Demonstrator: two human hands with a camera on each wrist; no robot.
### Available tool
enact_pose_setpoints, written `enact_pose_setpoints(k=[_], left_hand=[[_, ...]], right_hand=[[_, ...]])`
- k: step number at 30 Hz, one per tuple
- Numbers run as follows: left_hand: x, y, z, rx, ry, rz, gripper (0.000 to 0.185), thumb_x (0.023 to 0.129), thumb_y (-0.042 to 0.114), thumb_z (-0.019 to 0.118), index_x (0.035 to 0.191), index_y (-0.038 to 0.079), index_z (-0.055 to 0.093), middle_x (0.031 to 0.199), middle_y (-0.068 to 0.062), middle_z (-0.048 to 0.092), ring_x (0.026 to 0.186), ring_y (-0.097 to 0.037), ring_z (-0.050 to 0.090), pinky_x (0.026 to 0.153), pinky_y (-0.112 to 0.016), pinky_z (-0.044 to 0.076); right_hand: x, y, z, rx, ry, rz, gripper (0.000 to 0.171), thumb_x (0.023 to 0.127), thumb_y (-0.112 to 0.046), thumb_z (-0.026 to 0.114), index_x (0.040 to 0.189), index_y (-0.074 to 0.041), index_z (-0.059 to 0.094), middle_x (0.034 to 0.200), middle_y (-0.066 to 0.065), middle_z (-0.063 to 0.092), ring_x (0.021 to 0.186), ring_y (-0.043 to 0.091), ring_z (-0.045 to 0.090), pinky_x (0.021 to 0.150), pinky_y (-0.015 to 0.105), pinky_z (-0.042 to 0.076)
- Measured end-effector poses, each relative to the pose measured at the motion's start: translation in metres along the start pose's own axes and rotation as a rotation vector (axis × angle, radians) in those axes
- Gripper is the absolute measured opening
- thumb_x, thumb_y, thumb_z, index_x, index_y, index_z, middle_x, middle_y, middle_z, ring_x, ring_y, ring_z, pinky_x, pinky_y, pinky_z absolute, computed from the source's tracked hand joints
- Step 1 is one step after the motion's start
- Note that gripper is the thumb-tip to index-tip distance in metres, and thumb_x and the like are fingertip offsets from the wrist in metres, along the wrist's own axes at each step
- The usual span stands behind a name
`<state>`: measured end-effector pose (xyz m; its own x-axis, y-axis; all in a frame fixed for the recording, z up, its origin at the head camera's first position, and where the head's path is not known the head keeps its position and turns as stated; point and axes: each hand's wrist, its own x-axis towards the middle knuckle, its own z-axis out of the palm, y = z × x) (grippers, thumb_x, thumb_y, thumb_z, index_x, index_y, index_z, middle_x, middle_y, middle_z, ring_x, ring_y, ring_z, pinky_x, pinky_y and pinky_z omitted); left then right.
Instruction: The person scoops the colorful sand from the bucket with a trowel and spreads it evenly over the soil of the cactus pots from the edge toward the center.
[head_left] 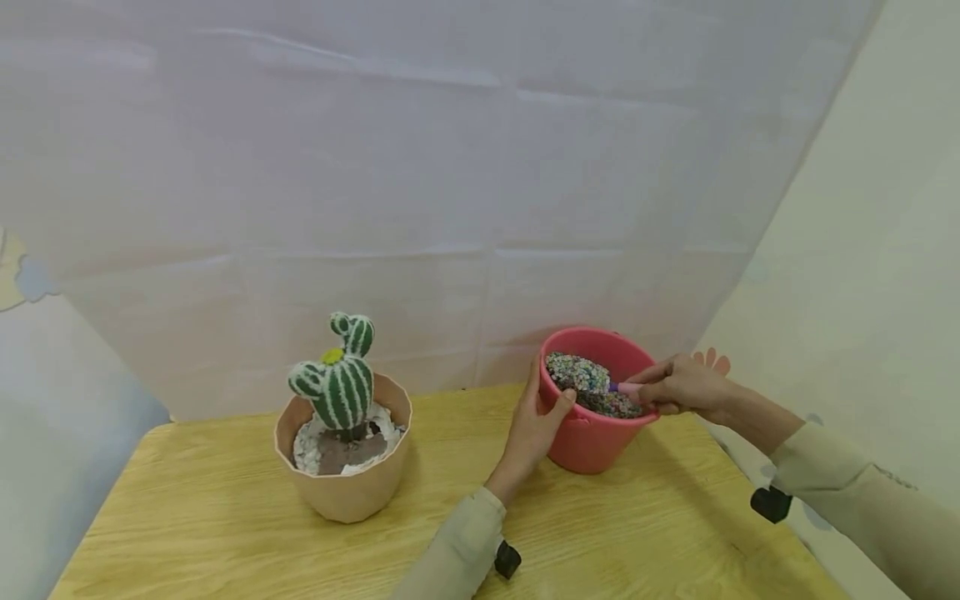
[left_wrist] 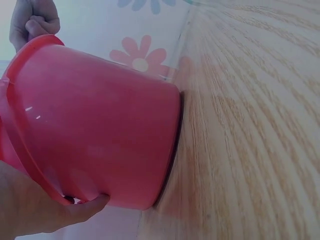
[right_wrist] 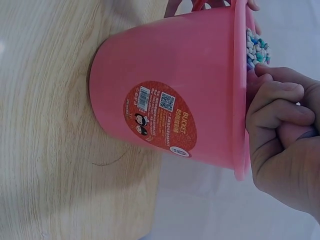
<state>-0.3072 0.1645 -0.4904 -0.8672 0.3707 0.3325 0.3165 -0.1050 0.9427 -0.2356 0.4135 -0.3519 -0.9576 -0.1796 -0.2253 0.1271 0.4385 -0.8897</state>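
1. Pink bucket (head_left: 588, 447) stands on the table (head_left: 465, 450); left hand (head_left: 531, 432) grips its side, so brace it firmly.
2. Right hand (head_left: 682, 387) grips the scoop (head_left: 628, 388): lift its heaped pebbles (head_left: 577, 372) level, clearing the rim (right_wrist: 240, 95).

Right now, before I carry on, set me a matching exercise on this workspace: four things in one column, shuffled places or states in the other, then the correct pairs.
Things:
1. Green-and-white striped cactus
2. Pinkish-red plastic bucket
3. Left hand
4. Right hand

Places or states:
A. Grips a slim pink handle
B. On the light wooden table, with small multicoloured pebbles inside
C. Stands in the round beige pot
D. Clasps the bucket's side

Pairs: 1-C, 2-B, 3-D, 4-A
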Motion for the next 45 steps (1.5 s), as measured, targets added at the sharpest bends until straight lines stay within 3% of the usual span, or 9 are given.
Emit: enact_pose_setpoints(k=[8,14,18,22,28,37,45], left_hand=[[0.000,0.007,-0.006,0.080,-0.018,-0.028,0.083,0.097,0.052,0.065,0.158,0.056,0.008,0.163,0.021,0.021,0.145,-0.013,0.032,0.108,-0.045,0.040],[-0.008,0.018,-0.009,0.166,0.001,0.086,0.083,0.098,0.057,0.060,0.162,0.045,0.008,0.167,0.010,0.022,0.147,-0.010,0.026,0.110,-0.048,0.037],[-0.013,0.025,-0.009,0.205,0.011,0.143,0.082,0.100,0.056,0.058,0.163,0.039,0.009,0.166,0.004,0.024,0.147,-0.013,0.028,0.111,-0.050,0.035],[-0.016,0.032,-0.011,0.229,0.015,0.164,0.079,0.102,0.048,0.059,0.164,0.032,0.013,0.165,-0.001,0.029,0.146,-0.016,0.031,0.111,-0.049,0.036],[-0.023,0.042,-0.013,0.292,0.021,0.165,0.076,0.103,0.035,0.062,0.164,0.017,0.022,0.162,-0.008,0.033,0.145,-0.022,0.034,0.111,-0.050,0.036],[-0.034,0.045,-0.022,0.385,0.049,0.189,0.067,0.101,0.030,0.063,0.161,0.029,0.032,0.156,0.001,0.043,0.137,-0.019,0.044,0.105,-0.049,0.044],[-0.046,0.049,-0.038,0.460,0.073,0.194,0.057,0.103,0.032,0.059,0.157,0.026,0.043,0.154,0.006,0.045,0.139,-0.022,0.043,0.107,-0.052,0.040]], right_hand=[[-0.004,0.002,0.000,-0.006,0.068,0.004,0.038,0.099,-0.018,0.069,0.127,0.009,0.067,0.074,0.014,0.064,0.049,0.013,0.034,0.047,0.025,0.029],[-0.009,0.001,0.000,-0.016,0.116,0.025,0.033,0.099,-0.017,0.069,0.124,0.006,0.070,0.081,0.019,0.067,0.049,0.011,0.034,0.047,0.025,0.027],[-0.014,-0.001,-0.001,-0.039,0.136,0.034,0.036,0.100,-0.018,0.068,0.127,0.006,0.068,0.072,0.011,0.062,0.049,0.011,0.034,0.047,0.026,0.027],[-0.020,-0.007,-0.001,-0.104,0.148,0.033,0.039,0.100,-0.024,0.068,0.128,0.004,0.068,0.063,0.006,0.054,0.047,0.011,0.031,0.044,0.026,0.025],[-0.024,-0.013,-0.001,-0.134,0.164,0.041,0.036,0.098,-0.031,0.071,0.116,0.000,0.074,0.060,0.005,0.049,0.047,0.012,0.030,0.042,0.026,0.024],[-0.028,-0.021,0.003,-0.106,0.170,0.048,0.029,0.101,-0.025,0.067,0.108,0.003,0.073,0.067,0.007,0.054,0.051,0.013,0.037,0.047,0.025,0.031],[-0.031,-0.028,0.006,-0.125,0.156,0.020,0.034,0.099,-0.030,0.069,0.103,0.003,0.073,0.063,0.007,0.049,0.049,0.013,0.034,0.045,0.026,0.033]])
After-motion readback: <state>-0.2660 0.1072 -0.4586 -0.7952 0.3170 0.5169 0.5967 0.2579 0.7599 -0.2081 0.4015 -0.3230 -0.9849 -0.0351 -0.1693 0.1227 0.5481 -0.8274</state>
